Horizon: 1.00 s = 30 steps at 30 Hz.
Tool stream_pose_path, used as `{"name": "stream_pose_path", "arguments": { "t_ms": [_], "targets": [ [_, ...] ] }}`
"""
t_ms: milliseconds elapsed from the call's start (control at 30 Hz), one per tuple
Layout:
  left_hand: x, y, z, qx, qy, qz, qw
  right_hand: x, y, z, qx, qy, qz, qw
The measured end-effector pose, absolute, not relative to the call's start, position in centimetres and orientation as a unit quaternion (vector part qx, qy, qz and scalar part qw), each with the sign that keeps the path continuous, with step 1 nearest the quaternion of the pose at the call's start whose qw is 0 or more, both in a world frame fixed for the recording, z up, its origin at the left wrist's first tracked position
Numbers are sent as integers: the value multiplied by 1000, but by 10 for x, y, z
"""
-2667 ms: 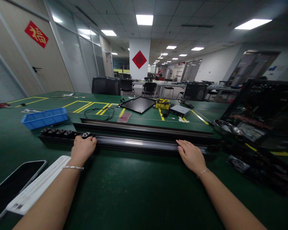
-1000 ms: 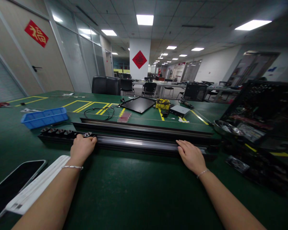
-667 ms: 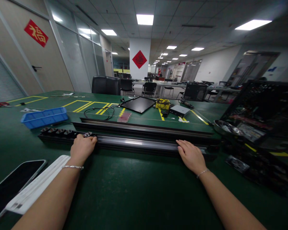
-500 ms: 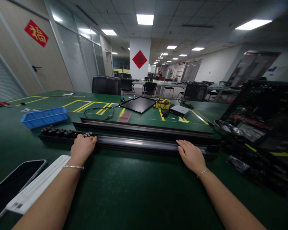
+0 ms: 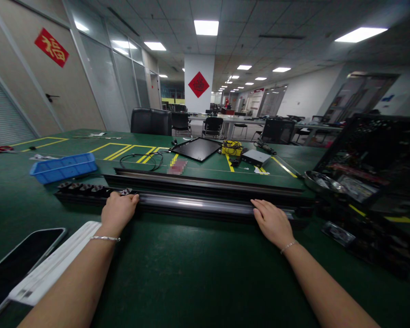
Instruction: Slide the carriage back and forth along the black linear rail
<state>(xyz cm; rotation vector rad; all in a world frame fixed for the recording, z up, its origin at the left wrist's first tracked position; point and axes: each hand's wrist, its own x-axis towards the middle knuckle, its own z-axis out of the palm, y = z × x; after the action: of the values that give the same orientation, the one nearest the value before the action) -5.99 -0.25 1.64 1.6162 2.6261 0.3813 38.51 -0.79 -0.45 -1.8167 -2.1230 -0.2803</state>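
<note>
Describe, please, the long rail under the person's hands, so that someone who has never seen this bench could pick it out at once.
On the long green workbench, two dark metal rails lie side by side across it. It is the nearer one, with a shiny silvery face, under the left hand and right hand. The farther rail has no hands on it.

Camera roll was reduced relative to the earlier frames, the table edge being brought nearer to level. The left hand (image 5: 119, 212) was shifted slightly rightward along the polished metal rod (image 5: 194, 203).
</note>
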Motion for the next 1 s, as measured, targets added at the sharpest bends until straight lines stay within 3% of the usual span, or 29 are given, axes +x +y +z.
{"name": "stream_pose_path", "arguments": {
  "t_ms": [633, 1000],
  "targets": [
    [-56, -4, 17, 566, 820, 60, -55, 384, -9, -4, -639, -745, -102, 163],
    [-50, -7, 17, 552, 826, 90, -75, 385, -8, -5, -640, -744, -96, 167]
  ]
}}
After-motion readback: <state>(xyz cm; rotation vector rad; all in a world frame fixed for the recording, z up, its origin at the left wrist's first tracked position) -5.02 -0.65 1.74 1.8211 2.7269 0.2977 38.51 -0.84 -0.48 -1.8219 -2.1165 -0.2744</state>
